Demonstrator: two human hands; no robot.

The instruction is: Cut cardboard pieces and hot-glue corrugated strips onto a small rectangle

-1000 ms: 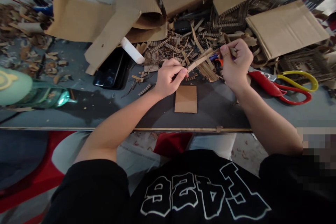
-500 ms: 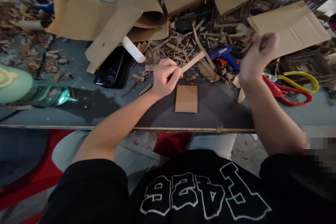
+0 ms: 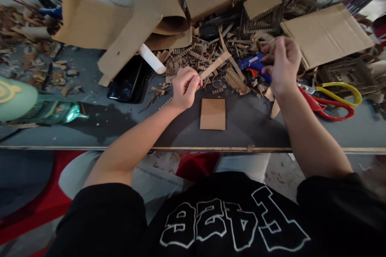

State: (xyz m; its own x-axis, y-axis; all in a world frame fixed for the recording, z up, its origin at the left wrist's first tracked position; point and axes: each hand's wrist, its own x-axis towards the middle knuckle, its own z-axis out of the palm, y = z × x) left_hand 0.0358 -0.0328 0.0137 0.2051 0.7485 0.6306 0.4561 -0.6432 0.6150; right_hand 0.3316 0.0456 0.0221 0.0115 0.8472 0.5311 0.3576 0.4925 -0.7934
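Observation:
My left hand (image 3: 186,87) is closed on the near end of a narrow cardboard strip (image 3: 215,65), whose far end points up and right over the scraps. Below it, a small cardboard rectangle (image 3: 212,114) lies flat on the dark table. My right hand (image 3: 283,62) is raised at the right, in front of a blue glue gun (image 3: 253,63) and partly covering it. Its fingers are bent and blurred; whether anything thin is between them is unclear. Scissors with one red and one yellow handle (image 3: 337,95) lie right of that wrist.
Corrugated scraps (image 3: 193,54) cover the back of the table. A cardboard roll (image 3: 159,0) and a large cardboard sheet (image 3: 328,34) stand behind. Near the left are a black phone-like object (image 3: 126,84), a white stick (image 3: 152,59) and a green bottle (image 3: 57,108).
My right hand has moved left, to in front of the glue gun. My left hand has shifted slightly left with the cardboard strip still in its grip. The view has shifted slightly.

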